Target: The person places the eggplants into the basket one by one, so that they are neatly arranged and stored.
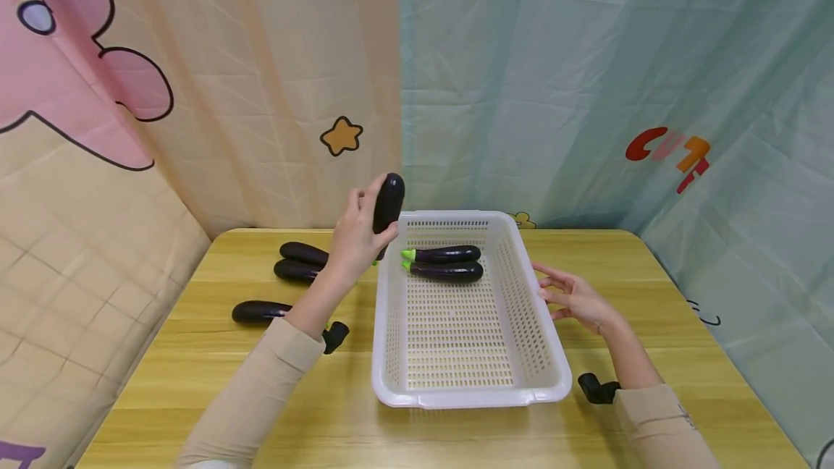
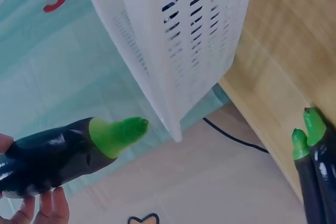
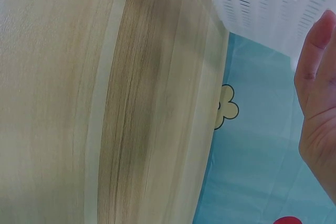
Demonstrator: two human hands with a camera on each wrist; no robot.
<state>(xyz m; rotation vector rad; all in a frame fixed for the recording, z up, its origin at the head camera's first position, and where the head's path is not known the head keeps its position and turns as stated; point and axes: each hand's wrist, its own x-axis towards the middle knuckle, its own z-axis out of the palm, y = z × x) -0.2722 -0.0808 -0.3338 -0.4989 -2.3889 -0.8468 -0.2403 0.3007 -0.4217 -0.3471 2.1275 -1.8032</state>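
My left hand (image 1: 355, 237) grips a dark purple eggplant (image 1: 388, 203) and holds it nearly upright in the air, just left of the far left corner of the white slotted basket (image 1: 391, 324). The left wrist view shows the held eggplant (image 2: 58, 153) with its green stem pointing toward the basket's wall (image 2: 173, 35). Two eggplants (image 1: 446, 263) lie side by side at the basket's far end. My right hand (image 1: 573, 295) rests open with straight fingers against the basket's right rim; its fingers (image 3: 315, 61) show beside the basket's wall (image 3: 273, 3).
Three more eggplants lie on the wooden table (image 1: 195, 360) left of the basket: a pair (image 1: 300, 263) at the back and a single one (image 1: 260, 310) nearer me. Printed curtains hang close behind and beside the table.
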